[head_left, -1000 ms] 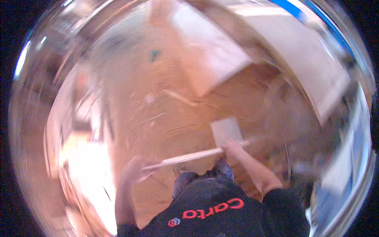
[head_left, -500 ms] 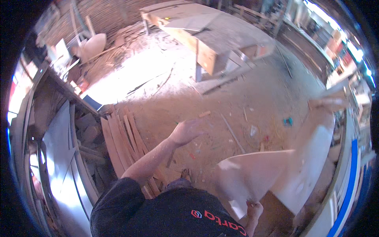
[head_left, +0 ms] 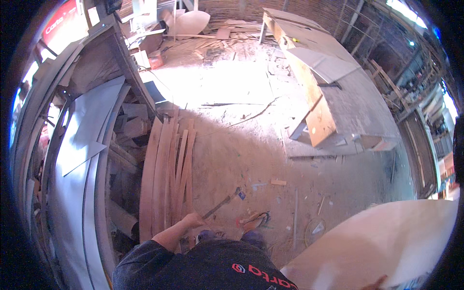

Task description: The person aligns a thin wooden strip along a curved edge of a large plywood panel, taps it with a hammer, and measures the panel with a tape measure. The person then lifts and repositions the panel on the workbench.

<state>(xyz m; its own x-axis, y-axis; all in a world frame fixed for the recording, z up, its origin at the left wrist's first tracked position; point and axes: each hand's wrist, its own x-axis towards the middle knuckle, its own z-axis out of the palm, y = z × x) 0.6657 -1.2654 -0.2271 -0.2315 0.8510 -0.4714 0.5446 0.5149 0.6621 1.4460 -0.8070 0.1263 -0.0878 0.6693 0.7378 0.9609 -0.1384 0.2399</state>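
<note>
A large, thin, pale wooden sheet (head_left: 386, 237) with a curved edge rises at my lower right. My right hand (head_left: 376, 284) grips its near edge; only a few fingers show at the bottom of the picture. My left hand (head_left: 194, 221) hangs low in front of my body with nothing visible in it, its fingers loosely extended and small in view. Just past its fingertips, a dark stick-like piece (head_left: 220, 205) with a blue bit near its far end appears to lie on the floor.
Long reddish planks (head_left: 159, 183) lie left of me beside a rack of grey-white sheets (head_left: 79, 150). A big wooden workbench (head_left: 355, 106) stands ahead right. Scraps and a short wood block (head_left: 279, 182) litter the floor. A pale rounded shell (head_left: 192, 22) sits far back.
My view has turned to the right of the planks less and toward the left more. My left hand has dropped closer to my body. The pale sheet has swung outward to the right, with my right hand.
</note>
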